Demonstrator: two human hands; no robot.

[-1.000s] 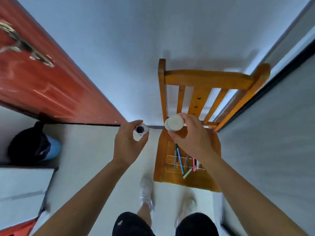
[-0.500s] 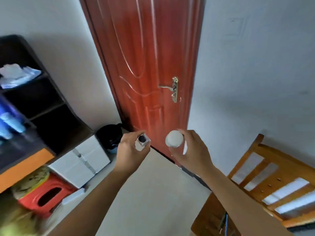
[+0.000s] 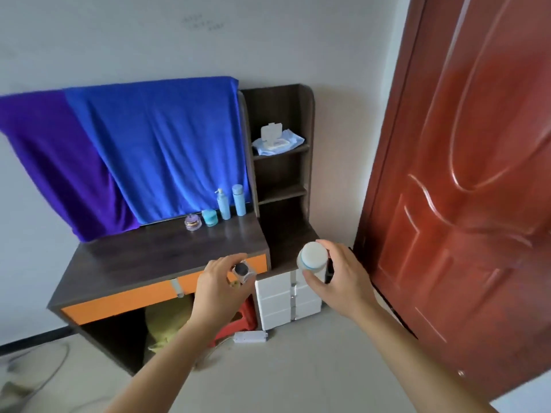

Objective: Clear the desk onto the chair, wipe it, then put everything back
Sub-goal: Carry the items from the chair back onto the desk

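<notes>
Glass, by the look of it: the vial (image 3: 243, 271) in the left hand (image 3: 219, 289) is small and clear w/ a black cap, pinched between thumb and fingertips. Prob. light, but hard, slick and breakable. Best held by the sides low on the body, not by the cap, and set down flat w/o a knock.

The right hand (image 3: 340, 281) has its fingers curled round a white tub (image 3: 311, 257) w/ a blue band under the lid. It looks like plastic: stiff, wider, prob. heavier if full. The grip on the body below the lid is sound; lifting by the lid risks it coming off.

Both are held in the air just short of the desk (image 3: 149, 257), the vial over its orange front, the tub further right above the drawers (image 3: 286, 296). At the back of the desk, below the towel (image 3: 155, 144), stand a clear jar (image 3: 193, 223), teal jar (image 3: 210, 217), pump bottle (image 3: 223, 204) and blue bottle (image 3: 239, 200) in a row. Judging by that row, this is the put-back stage, w/ room left of it for two more. Chair not in view.
</notes>
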